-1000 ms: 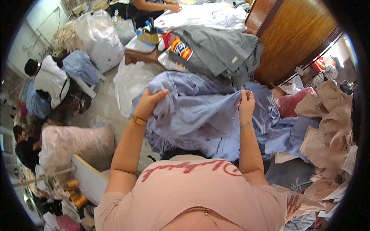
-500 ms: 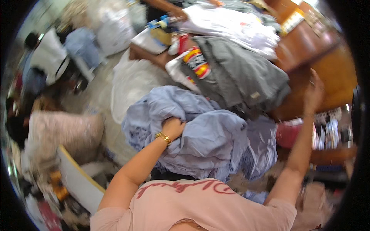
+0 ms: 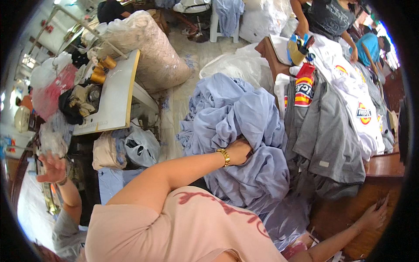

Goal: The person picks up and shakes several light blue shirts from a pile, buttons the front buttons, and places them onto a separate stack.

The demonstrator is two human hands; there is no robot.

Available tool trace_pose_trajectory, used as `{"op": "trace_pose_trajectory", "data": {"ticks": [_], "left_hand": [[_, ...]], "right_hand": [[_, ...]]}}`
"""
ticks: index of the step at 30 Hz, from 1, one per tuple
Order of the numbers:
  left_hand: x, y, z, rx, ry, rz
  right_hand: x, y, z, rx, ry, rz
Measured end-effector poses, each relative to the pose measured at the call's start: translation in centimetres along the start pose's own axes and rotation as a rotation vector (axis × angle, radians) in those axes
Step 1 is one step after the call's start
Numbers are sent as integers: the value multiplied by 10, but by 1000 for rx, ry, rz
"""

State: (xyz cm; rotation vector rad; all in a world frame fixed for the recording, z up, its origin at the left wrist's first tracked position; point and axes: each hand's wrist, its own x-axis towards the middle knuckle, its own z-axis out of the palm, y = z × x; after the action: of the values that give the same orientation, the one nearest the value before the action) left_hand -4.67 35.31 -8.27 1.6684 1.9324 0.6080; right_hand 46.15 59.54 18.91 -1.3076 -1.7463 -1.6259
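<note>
Left grip [image 3: 239, 151] is curled into a big heap of soft blue cloth [image 3: 238, 113] and holds some of it, with the fingertips hidden in the folds. On that wrist is a shiny gold watch [image 3: 225, 158] with a metal band. The cloth is thin and wrinkly, all puffy lumps and deep creases, and it sits right in front of the person. Far off to the right, the right grip [image 3: 374, 217] is near a smooth, shiny brown wood panel [image 3: 345, 231]. It is blurry, so I cannot tell if it holds anything.

Just beside the blue heap, long floppy gray clothes [image 3: 331, 139] lie in a pile. Next to them are flat white clothes [image 3: 349, 98] with round red and yellow prints. Behind the heap is a crinkly see-through plastic sheet [image 3: 235, 63]. On the left is a hard white surface [image 3: 115, 107] with a straight yellow edge. Fat gold thread spools [image 3: 98, 77] are near its far end. A big, round, lumpy bag [image 3: 150, 48] stands behind it.
</note>
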Motion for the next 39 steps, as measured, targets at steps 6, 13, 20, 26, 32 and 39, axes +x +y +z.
{"op": "trace_pose_trajectory", "data": {"ticks": [6,13,20,26,32,39], "left_hand": [[25,3,-1,-209,-27,-124],[17,-4,22,-783,554,-151],[-2,62,26,-362,475,-351],[-6,64,39,-358,529,-366],[26,37,45,-386,500,-613],[50,42,20,-739,197,-680]], "right_hand": [[22,-33,-50,273,3,-66],[30,-51,-60,256,2,-55],[29,-61,-67,269,-42,-3],[30,-64,-76,403,37,-13],[38,-59,-100,437,33,-33],[38,-60,-104,468,40,-34]]}}
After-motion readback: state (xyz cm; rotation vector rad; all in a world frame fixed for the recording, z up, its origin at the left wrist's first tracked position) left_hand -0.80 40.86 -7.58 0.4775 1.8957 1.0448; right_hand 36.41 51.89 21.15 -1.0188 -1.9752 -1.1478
